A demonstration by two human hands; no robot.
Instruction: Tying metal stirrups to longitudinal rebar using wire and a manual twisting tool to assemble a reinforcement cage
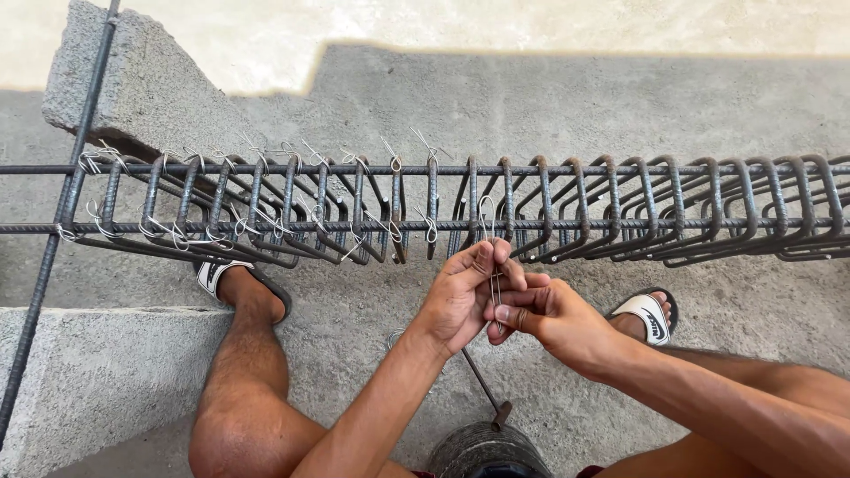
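A rebar cage (567,212) of long bars and several square stirrups runs across in front of me. The stirrups on the left carry twisted wire ties (177,232); those on the right are bare. My left hand (460,296) and my right hand (540,314) meet just below the near bar. Both pinch a thin doubled tie wire (492,265), whose loop rises over the near bar beside a stirrup.
A concrete block (133,88) lies under the cage at the upper left, another block (97,372) at the lower left. A loose bar (53,221) slants down the left side. My sandalled feet (651,314) rest on the concrete floor. A hooked tool (485,389) lies near my knees.
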